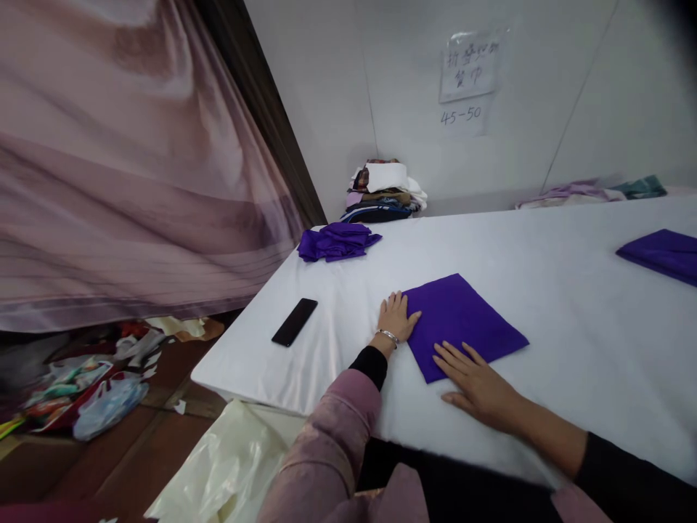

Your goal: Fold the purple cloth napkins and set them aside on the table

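A folded purple cloth [462,316] lies flat on the white-covered table [571,290], its corners pointing outward. My left hand [396,317], with a bracelet at the wrist, rests on the cloth's left edge, fingers spread. Over the cloth's near edge lies my right hand [479,385], its fingers stretched out and the thumb off the cloth on the white cover. Neither hand grips anything.
A crumpled purple cloth [337,241] sits at the table's far left, with a black phone [295,322] nearer me. Another folded purple cloth [661,254] lies far right. Behind stands a clothing stack [384,192]. A pink curtain [136,160] hangs left; bags [109,403] lie below.
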Action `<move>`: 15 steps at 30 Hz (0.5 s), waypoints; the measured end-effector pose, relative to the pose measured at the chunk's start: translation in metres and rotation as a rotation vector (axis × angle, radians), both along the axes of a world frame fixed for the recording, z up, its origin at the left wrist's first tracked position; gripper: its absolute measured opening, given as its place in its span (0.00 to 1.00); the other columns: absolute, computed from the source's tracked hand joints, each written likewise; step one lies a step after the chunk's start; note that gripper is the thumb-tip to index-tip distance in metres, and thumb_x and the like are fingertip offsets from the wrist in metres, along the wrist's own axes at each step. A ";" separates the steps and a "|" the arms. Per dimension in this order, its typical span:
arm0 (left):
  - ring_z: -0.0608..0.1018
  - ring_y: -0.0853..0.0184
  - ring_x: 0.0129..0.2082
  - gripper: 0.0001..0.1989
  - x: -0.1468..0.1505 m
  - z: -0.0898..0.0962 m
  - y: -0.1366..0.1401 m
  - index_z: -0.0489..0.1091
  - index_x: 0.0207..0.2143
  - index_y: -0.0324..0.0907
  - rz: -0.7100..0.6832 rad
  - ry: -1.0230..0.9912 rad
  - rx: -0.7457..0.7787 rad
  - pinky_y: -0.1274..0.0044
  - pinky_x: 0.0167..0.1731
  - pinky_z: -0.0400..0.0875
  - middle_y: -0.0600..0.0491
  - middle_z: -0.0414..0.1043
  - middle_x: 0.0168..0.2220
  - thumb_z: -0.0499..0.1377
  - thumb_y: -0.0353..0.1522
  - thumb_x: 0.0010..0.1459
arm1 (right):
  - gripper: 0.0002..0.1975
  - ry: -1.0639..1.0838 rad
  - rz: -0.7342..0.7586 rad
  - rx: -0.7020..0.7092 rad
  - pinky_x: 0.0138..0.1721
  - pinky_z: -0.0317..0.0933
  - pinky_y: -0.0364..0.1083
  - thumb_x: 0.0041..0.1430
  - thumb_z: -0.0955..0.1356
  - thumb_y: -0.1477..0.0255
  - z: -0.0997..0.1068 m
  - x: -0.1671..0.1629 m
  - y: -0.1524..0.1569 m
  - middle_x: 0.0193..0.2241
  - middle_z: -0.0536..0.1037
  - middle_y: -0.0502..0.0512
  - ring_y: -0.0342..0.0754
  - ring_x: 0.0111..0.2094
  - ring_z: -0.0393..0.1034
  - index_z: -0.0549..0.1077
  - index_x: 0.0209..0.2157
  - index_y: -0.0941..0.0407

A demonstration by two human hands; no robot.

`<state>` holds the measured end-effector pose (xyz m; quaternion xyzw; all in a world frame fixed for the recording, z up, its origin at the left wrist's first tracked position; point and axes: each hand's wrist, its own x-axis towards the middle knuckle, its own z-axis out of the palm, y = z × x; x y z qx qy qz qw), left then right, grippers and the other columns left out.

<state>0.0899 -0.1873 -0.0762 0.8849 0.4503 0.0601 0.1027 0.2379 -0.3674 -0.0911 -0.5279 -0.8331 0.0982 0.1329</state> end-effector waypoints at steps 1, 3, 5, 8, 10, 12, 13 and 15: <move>0.46 0.56 0.65 0.31 -0.001 -0.002 0.000 0.50 0.62 0.40 0.012 0.013 -0.009 0.62 0.61 0.41 0.46 0.45 0.65 0.41 0.48 0.62 | 0.31 -0.002 -0.002 0.002 0.59 0.39 0.63 0.62 0.57 0.56 -0.002 0.000 -0.001 0.63 0.51 0.59 0.57 0.63 0.42 0.51 0.63 0.53; 0.45 0.57 0.65 0.32 -0.001 -0.004 0.001 0.49 0.62 0.40 0.026 0.025 -0.001 0.63 0.61 0.40 0.46 0.44 0.65 0.40 0.48 0.62 | 0.31 -0.009 -0.007 0.003 0.60 0.39 0.63 0.62 0.57 0.56 -0.002 0.000 -0.003 0.63 0.51 0.59 0.57 0.63 0.42 0.50 0.63 0.53; 0.45 0.58 0.65 0.32 -0.001 -0.004 0.001 0.49 0.62 0.40 0.031 0.038 0.005 0.64 0.62 0.40 0.47 0.43 0.65 0.40 0.48 0.62 | 0.31 -0.013 -0.012 -0.004 0.60 0.38 0.63 0.62 0.57 0.56 0.000 -0.001 -0.004 0.63 0.51 0.59 0.57 0.63 0.41 0.50 0.63 0.52; 0.45 0.59 0.65 0.32 -0.001 -0.003 0.003 0.48 0.63 0.41 0.033 0.059 0.006 0.65 0.62 0.39 0.48 0.43 0.66 0.39 0.48 0.62 | 0.32 -0.012 -0.007 -0.016 0.60 0.38 0.62 0.62 0.57 0.55 0.006 -0.002 -0.005 0.64 0.50 0.59 0.56 0.64 0.41 0.49 0.64 0.52; 0.44 0.59 0.65 0.32 0.000 -0.003 0.004 0.48 0.63 0.40 0.032 0.071 0.005 0.64 0.62 0.39 0.47 0.42 0.66 0.39 0.48 0.62 | 0.32 -0.011 -0.020 -0.002 0.60 0.37 0.61 0.62 0.57 0.54 0.011 -0.001 -0.004 0.64 0.50 0.59 0.55 0.64 0.40 0.49 0.64 0.53; 0.44 0.59 0.65 0.32 0.000 -0.003 0.005 0.48 0.63 0.40 0.031 0.081 0.008 0.64 0.62 0.39 0.47 0.42 0.66 0.39 0.48 0.62 | 0.32 -0.019 -0.068 0.029 0.61 0.37 0.60 0.62 0.57 0.54 0.014 0.005 -0.002 0.63 0.50 0.60 0.55 0.64 0.40 0.49 0.64 0.54; 0.44 0.59 0.65 0.32 0.000 -0.003 0.006 0.48 0.63 0.40 0.032 0.085 0.011 0.64 0.61 0.39 0.47 0.42 0.66 0.39 0.48 0.62 | 0.33 -0.028 -0.106 0.044 0.61 0.37 0.60 0.62 0.56 0.54 0.014 0.010 -0.001 0.63 0.51 0.60 0.55 0.64 0.40 0.50 0.63 0.55; 0.44 0.59 0.65 0.32 0.001 -0.002 0.006 0.48 0.63 0.40 0.032 0.091 0.014 0.64 0.61 0.40 0.47 0.42 0.66 0.39 0.48 0.62 | 0.33 -0.051 -0.185 0.055 0.60 0.38 0.61 0.62 0.56 0.53 0.012 0.023 -0.002 0.63 0.52 0.61 0.56 0.63 0.42 0.51 0.63 0.56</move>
